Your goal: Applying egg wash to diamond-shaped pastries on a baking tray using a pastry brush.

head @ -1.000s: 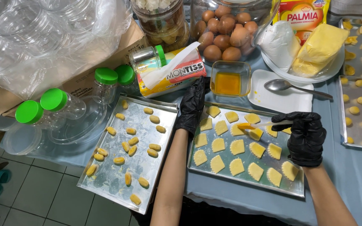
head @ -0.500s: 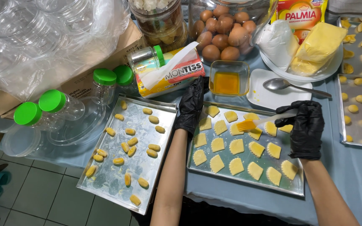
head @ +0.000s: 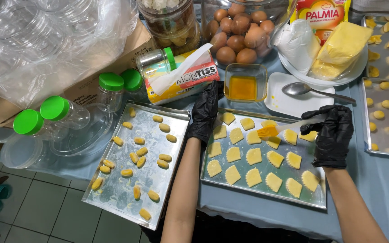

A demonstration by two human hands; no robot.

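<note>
Brush [head: 271,131] shifted left over cookies, right hand [head: 332,135] fingers pinching its handle, left hand [head: 206,112] (fingers together) steadying tray [head: 266,191].

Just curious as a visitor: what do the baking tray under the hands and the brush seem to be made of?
Tray: thin metal, probably aluminium, with a dull silvery sheen and folded rim. Brush in the right hand: orange bristles look like silicone, handle like translucent plastic.
</note>
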